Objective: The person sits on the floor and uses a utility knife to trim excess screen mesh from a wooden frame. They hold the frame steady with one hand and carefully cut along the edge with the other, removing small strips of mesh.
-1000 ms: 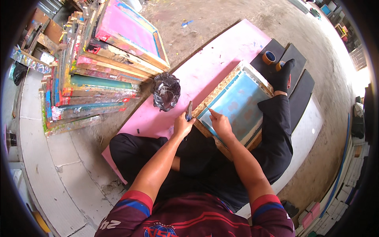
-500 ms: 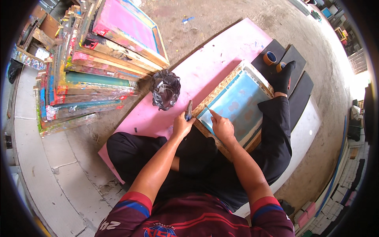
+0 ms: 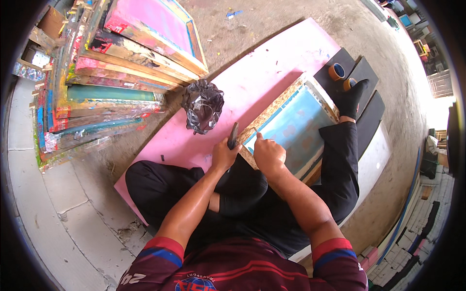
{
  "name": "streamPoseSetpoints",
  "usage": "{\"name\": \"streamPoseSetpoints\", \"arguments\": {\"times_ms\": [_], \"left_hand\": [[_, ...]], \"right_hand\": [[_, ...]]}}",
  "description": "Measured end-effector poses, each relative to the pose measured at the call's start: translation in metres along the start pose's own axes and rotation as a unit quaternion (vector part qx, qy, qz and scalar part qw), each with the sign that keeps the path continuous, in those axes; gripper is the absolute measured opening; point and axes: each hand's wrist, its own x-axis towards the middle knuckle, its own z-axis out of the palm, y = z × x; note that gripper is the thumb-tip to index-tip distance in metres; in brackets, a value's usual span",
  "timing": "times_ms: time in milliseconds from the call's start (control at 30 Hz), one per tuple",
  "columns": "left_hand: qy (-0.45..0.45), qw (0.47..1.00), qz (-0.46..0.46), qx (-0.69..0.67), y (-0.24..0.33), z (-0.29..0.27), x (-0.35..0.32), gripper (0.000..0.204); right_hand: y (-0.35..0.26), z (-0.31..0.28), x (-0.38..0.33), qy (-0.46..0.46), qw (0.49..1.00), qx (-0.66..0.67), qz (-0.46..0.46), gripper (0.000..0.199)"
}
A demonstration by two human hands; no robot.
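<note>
A wooden silk-screen frame (image 3: 296, 92) with blue mesh (image 3: 293, 121) lies tilted across my lap, its far end near my black-socked foot (image 3: 353, 99). Around a dark, narrow tool (image 3: 233, 136), my left hand (image 3: 224, 154) is closed beside the frame's left edge. I cannot make out what kind of tool it is. My right hand (image 3: 270, 154) is closed at the frame's near left corner, finger and thumb close to the wood. Something small and thin seems to poke out there, too small to name.
A crumpled black plastic bag (image 3: 203, 107) stands on the pink board (image 3: 276, 58), left of the frame. Several paint-stained screens (image 3: 145, 58) lean stacked at far left. Two tape rolls (image 3: 336, 72) sit on dark panels (image 3: 376, 114) at right. Grey blocks (image 3: 53, 189) line the left.
My right hand has gone from a pointing finger over the mesh to a closed grip at the frame's edge. The left hand's tool has shifted slightly. The view has moved a little.
</note>
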Motion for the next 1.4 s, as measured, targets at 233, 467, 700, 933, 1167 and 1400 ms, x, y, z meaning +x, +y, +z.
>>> {"name": "streamPoseSetpoints", "arguments": {"times_ms": [233, 467, 700, 933, 1167, 1400], "left_hand": [[0.030, 0.999, 0.035, 0.015, -0.011, 0.006, 0.003, 0.043], [0.042, 0.998, 0.040, 0.001, -0.014, 0.009, 0.004, 0.046], [0.033, 0.999, 0.016, 0.039, 0.000, 0.002, -0.001, 0.044], [0.018, 0.999, 0.025, 0.020, 0.004, -0.002, 0.001, 0.049], [0.024, 0.998, 0.040, 0.032, -0.005, 0.005, 0.004, 0.046], [0.031, 0.998, 0.051, 0.019, -0.014, 0.008, 0.007, 0.040]], "right_hand": [[0.029, 0.012, -0.008, 0.047, 0.988, 0.144, -0.010, 0.043], [0.015, 0.002, -0.008, 0.014, 0.999, 0.047, 0.002, 0.048], [0.004, 0.015, -0.005, 0.031, 0.983, 0.176, 0.050, 0.045], [0.046, 0.062, -0.001, 0.102, 0.954, 0.284, -0.003, 0.040], [0.059, 0.081, 0.014, 0.082, 0.897, 0.433, -0.022, 0.041], [0.069, 0.073, 0.020, -0.009, 0.847, 0.532, -0.016, 0.042]]}}
